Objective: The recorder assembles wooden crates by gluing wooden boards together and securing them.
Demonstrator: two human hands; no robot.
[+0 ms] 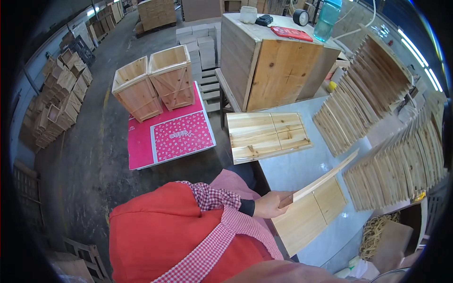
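My left hand [270,204] is closed around the near end of a thin wooden panel [321,181], which stands tilted on edge and runs away to the right. Beneath it, another wooden panel [302,226] with a dark line across it lies flat on the pale tabletop [278,172]. To the left of these, a flat wooden panel [257,137] with crossing grooves rests at the table's edge. My right hand is not in view.
Two tall stacks of wooden panels [363,94] [401,165] lean along the table's right side. Behind stands a wooden cabinet [283,70] with a blue bottle [328,21] and a red case [291,33] on top. Two wooden boxes [172,78] stand on a pink-covered platform [141,151] at left.
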